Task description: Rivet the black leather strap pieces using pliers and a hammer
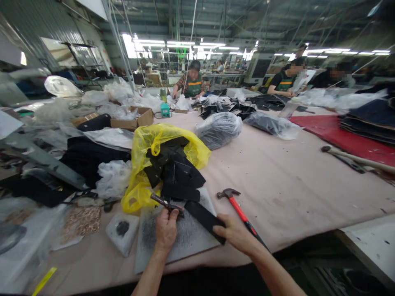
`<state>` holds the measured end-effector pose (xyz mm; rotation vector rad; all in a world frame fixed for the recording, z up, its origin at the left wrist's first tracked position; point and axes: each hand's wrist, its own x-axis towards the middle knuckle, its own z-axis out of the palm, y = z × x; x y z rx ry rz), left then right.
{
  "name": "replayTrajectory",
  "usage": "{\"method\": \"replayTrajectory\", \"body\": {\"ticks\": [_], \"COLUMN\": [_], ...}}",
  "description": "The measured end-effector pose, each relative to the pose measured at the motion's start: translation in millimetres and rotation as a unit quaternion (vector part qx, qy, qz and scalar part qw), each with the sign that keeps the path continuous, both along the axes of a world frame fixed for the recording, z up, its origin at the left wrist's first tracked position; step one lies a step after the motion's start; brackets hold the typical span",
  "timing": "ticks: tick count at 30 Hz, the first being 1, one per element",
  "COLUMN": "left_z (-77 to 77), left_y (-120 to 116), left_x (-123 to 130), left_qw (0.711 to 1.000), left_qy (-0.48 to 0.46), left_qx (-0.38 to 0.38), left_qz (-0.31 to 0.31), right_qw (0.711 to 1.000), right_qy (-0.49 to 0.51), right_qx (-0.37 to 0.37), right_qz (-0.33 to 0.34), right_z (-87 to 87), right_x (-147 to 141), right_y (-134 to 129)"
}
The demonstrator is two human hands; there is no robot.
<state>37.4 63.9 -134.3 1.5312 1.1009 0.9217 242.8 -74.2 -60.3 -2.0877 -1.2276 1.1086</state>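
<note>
Forearms (152, 271) converging, left hand (166, 230) gripping tool (159, 200) (thumb (174, 214) uppermost)

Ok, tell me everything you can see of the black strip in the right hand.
The black strip is long, flat and dull, with fairly straight long edges; whether it is leather or fabric, I can't tell. The right hand grips its near end. It slants over the grey board, its far end beside the pile of black pieces; contact with either is unclear.

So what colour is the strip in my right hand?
The strip is black; the head view shows it.
</note>
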Motion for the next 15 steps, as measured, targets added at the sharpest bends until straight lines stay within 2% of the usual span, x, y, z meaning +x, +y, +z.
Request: {"method": "replayTrajectory", "body": {"ticks": [3, 5, 7, 9, 11, 12, 13, 15], "left_z": [4.5, 6.5, 6.9, 5.9, 4.7, 4.4, 4.5, 5.4], "left_y": [-1.0, -1.3, -1.4, -1.2, -0.8, -0.6, -0.4, -0.2], "left_x": [2.2, 3.5, 4.2, 4.2, 3.9, 3.8, 3.7, 3.9], "left_qw": [1.000, 1.000, 1.000, 1.000, 1.000, 1.000, 1.000, 1.000], "left_qy": [-0.005, -0.013, -0.016, -0.009, 0.001, 0.004, 0.007, 0.010], "left_qx": [0.001, 0.004, 0.007, 0.010, 0.009, 0.009, 0.008, 0.007], "left_qz": [-0.002, -0.005, -0.004, -0.002, -0.003, -0.005, -0.006, -0.008], "right_qw": [0.993, 0.985, 0.977, 0.954, 0.904, 0.880, 0.867, 0.885], "right_qy": [0.069, 0.056, -0.012, -0.146, -0.300, -0.356, -0.387, -0.380], "right_qx": [0.051, 0.071, 0.073, 0.063, 0.070, 0.084, 0.103, 0.146], "right_qz": [-0.084, -0.150, -0.199, -0.254, -0.297, -0.304, -0.295, -0.225], "right_z": [3.7, -0.5, -10.1, -21.9, -32.1, -35.6, -38.0, -39.6], "right_x": [58.8, 97.0, 127.8, 146.3, 149.2, 144.3, 135.4, 107.3], "right_y": [-22.4, -26.3, -21.3, -9.1, 7.7, 17.1, 27.0, 47.5]}}
